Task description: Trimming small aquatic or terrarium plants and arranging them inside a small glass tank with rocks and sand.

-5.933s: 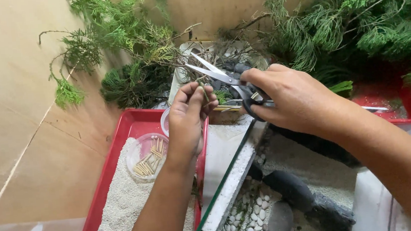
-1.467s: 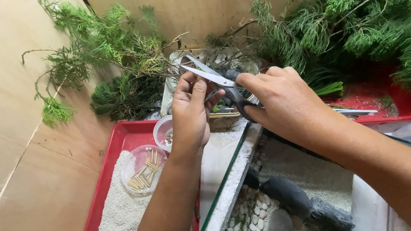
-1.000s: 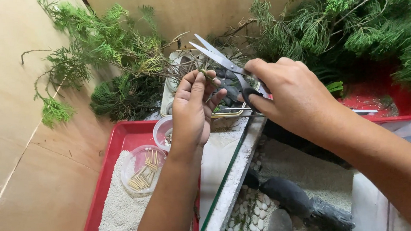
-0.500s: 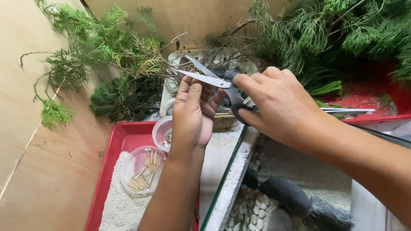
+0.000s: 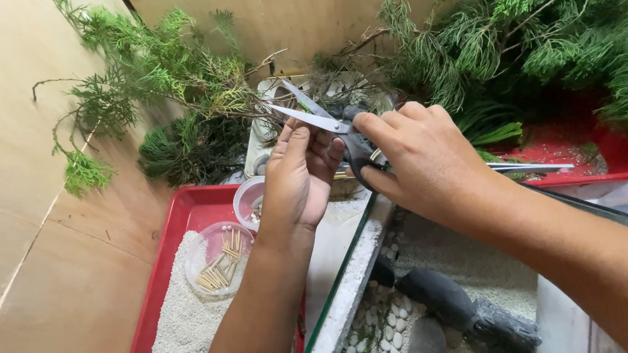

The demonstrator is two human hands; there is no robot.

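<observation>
Head view: right hand point(image 5: 425, 160) grips the black handles of the scissors point(image 5: 321, 118), fingers closed around them; blades parted, tips pointing up-left toward the green branches point(image 5: 164, 69). Left hand point(image 5: 299, 174) is raised just beside the blades, fingers pinched together; whether they hold anything cannot be told. Below the left wrist lies a red tray point(image 5: 176, 232) of white gravel bearing a clear dish point(image 5: 220, 258) of short sticks. A glass tank point(image 5: 352, 285) with pebbles stands to its right.

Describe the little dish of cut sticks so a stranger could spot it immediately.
Start at the red tray filled with pale sand, lower left. On the sand, just left of the left hand's wrist, sits a round clear dish. Unlike the neighbouring cup, it holds short tan sticks.
</observation>
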